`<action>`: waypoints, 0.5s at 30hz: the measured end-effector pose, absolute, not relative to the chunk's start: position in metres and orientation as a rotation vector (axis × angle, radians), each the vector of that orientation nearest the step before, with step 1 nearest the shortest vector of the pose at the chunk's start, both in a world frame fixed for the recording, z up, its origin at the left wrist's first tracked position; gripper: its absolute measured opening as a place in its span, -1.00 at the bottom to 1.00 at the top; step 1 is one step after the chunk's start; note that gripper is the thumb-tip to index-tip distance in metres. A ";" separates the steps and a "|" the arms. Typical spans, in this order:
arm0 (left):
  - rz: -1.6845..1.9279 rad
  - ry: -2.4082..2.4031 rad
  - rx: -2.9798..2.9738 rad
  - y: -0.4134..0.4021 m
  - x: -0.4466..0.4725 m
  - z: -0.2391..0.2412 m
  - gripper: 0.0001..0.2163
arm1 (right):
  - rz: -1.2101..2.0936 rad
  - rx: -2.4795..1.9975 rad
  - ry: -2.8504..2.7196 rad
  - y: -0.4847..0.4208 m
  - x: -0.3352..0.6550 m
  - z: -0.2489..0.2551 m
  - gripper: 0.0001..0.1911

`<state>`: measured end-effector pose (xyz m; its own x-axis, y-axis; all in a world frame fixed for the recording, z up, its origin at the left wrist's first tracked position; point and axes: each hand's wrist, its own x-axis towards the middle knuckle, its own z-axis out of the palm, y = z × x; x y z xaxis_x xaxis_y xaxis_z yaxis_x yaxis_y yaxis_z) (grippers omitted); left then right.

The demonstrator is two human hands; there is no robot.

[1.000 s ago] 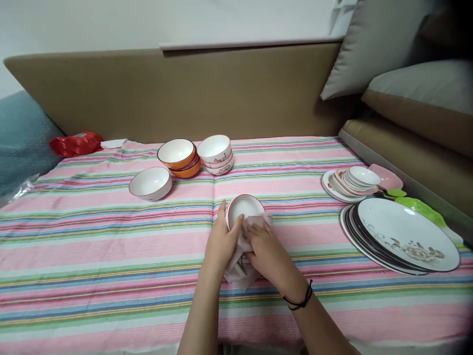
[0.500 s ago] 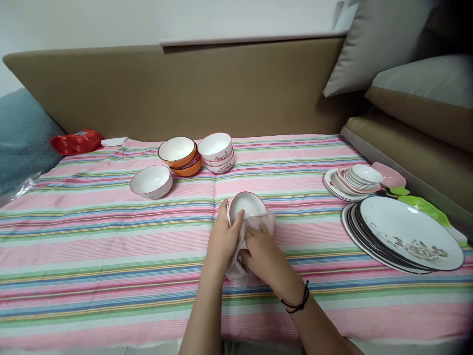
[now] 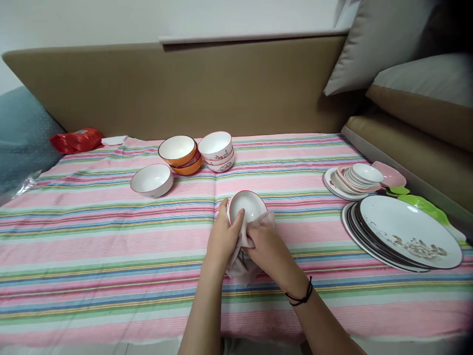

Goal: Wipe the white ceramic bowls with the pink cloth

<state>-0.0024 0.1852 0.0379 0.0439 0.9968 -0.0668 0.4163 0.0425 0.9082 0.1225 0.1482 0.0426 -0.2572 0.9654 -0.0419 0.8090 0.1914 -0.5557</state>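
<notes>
A white bowl with a red rim (image 3: 247, 204) is held tilted above the striped cloth, its inside facing me. My left hand (image 3: 223, 236) grips its left side, thumb over the rim and fingers around the outside. A pale pink cleaning cloth (image 3: 242, 268) drapes over the bowl's near right side and hangs below it. My right hand (image 3: 268, 246), with a black cord on the wrist, is closed on this cloth and presses it to the bowl; its fingertips are partly hidden in the folds.
Behind stand stacked white bowls (image 3: 217, 148), stacked orange bowls (image 3: 179, 153) and a single white bowl (image 3: 152, 181). At right are large plates (image 3: 410, 231), small dishes (image 3: 364, 177) and a green leaf-shaped dish (image 3: 424, 207). A red shiny bundle (image 3: 77, 141) lies far left. The sofa back (image 3: 221, 93) rises behind.
My right hand has shifted slightly with the cloth, its fingers now tucked further into the folds by the bowl's near side. My left hand and the bowl stay nearly in place.
</notes>
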 end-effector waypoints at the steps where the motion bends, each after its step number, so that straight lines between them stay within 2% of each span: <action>1: 0.887 1.496 1.506 0.185 -0.002 0.038 -0.38 | 0.628 -1.708 -2.184 0.148 0.124 0.040 -0.72; 5: 0.870 1.503 1.525 0.184 -0.002 0.039 -0.36 | 0.533 -1.763 -2.237 0.144 0.125 0.033 -0.47; 11: 0.876 1.499 1.492 0.185 -0.003 0.039 -0.38 | 0.854 -1.598 -2.121 0.146 0.119 0.046 -0.74; 15: 0.886 1.494 1.518 0.185 -0.003 0.037 -0.38 | 0.710 -1.663 -2.144 0.147 0.123 0.039 -0.66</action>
